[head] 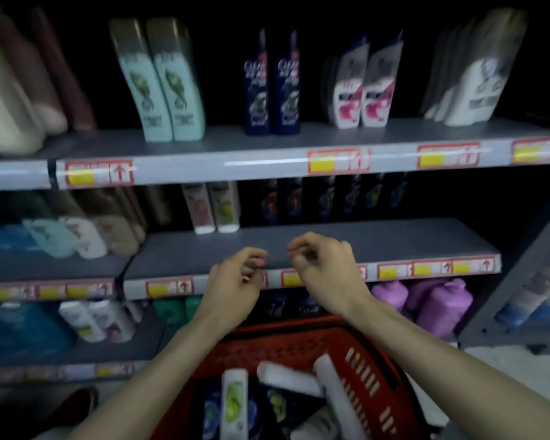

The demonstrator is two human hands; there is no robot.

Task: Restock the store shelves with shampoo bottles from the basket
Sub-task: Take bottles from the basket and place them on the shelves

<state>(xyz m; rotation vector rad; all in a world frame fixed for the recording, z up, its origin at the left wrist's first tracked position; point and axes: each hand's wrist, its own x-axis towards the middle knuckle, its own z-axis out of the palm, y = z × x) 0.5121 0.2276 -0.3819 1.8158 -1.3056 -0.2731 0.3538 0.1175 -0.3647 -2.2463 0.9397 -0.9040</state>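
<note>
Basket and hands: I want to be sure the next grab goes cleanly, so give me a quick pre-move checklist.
1. Left hand empty: ok, fingers loosely curled, holding nothing.
2. Right hand empty: ok.
3. Red basket below the hands, bottles left in it: ok.
4. White bottle with green label free to lift: ok, lies on top.
5. Bare space on middle shelf: ok.
6. Which product belongs there: cannot tell, tags blurred.

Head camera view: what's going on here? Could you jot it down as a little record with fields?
place: store shelving stocked with shampoo bottles
left hand: empty, fingers loosely curled
right hand: empty, fingers loosely curled
hands' position: raised before the middle shelf
basket: red, below the arms, bottles inside
white bottle with green label: in the basket
middle shelf front: bare patch
</note>
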